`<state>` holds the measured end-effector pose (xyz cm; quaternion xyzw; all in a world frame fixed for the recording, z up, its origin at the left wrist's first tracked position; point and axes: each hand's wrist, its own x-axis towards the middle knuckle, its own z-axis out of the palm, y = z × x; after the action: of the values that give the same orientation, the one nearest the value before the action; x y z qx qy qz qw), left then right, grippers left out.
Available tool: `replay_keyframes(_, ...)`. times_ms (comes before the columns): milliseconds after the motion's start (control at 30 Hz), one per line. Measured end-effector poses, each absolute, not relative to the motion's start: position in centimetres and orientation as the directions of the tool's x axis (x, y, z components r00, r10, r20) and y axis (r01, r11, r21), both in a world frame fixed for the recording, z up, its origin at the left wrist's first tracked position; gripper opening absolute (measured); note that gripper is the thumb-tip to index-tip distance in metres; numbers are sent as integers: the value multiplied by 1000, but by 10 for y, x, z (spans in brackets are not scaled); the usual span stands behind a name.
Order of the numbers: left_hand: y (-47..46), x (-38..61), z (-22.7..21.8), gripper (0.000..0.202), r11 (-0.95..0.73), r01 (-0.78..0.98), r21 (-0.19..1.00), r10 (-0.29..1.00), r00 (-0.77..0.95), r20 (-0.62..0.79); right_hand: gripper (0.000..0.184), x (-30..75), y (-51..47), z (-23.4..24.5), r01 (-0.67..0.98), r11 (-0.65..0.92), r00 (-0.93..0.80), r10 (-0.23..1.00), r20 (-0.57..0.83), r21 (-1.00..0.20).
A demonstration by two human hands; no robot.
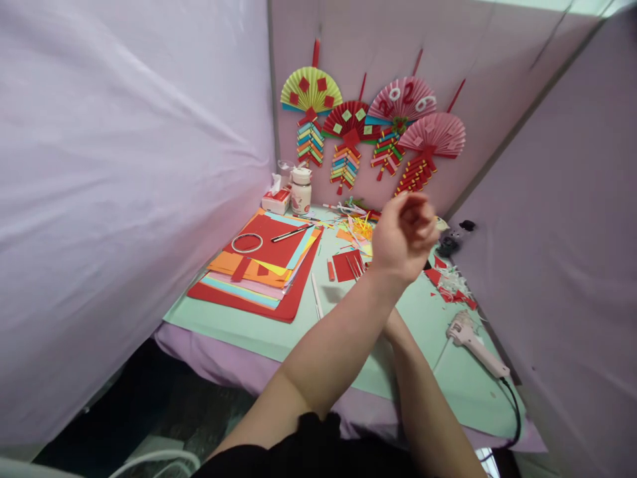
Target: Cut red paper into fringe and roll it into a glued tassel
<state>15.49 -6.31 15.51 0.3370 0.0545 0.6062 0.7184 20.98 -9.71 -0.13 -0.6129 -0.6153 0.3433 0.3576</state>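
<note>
My left hand (405, 236) is raised over the table, its fingers curled into a loose fist with nothing visible in them. Its forearm crosses over my right forearm (418, 385), so my right hand is hidden and its fingers do not show. Beside the left wrist lies a red paper square (347, 265), with a small red roll (331, 269) at its left edge. Thin pointed metal tips (354, 265) stick out over the square; the rest of that tool is covered by the arm. A white pen (317, 297) lies left of the forearm.
Stacked coloured paper (279, 275) bears a tape ring (247, 243) and a black utility knife (292, 232). A jar (301, 191) and tissue pack (276, 200) stand behind. A glue gun (478, 345) with its cord and paper scraps (452, 285) are at right. Paper fans (311, 89) hang on the wall.
</note>
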Motion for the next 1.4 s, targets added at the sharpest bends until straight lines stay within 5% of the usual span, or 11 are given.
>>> replay_keyframes(167,-22,152,167,8,-579,-441,686,737,78,672,30,214,-98,-4,379,-195,85,981,-176,-905)
replay_keyframes(267,6,108,120,12,-688,-102,718,725,-71,685,33,215,-97,-10,351,-201,97,979,-178,-915)
replay_keyframes(367,20,68,58,18,-489,53,871,863,-113,492,34,214,-93,-13,340,-189,91,982,-168,-921)
replay_keyframes(467,16,52,15,28,-124,-111,986,991,39,129,35,213,-90,-12,333,-181,89,983,-160,-925)
replay_keyframes(567,5,50,-1,38,132,-312,941,956,290,-38,37,211,-89,-9,359,-187,98,982,-162,-915)
replay_keyframes(867,0,36,-5,36,209,-405,890,935,348,-61,36,197,-92,-6,543,-186,125,982,-140,-819)
replay_keyframes(1400,1,35,-4,21,355,-433,829,903,386,-186,36,200,-96,-22,596,-138,108,990,-91,-791)
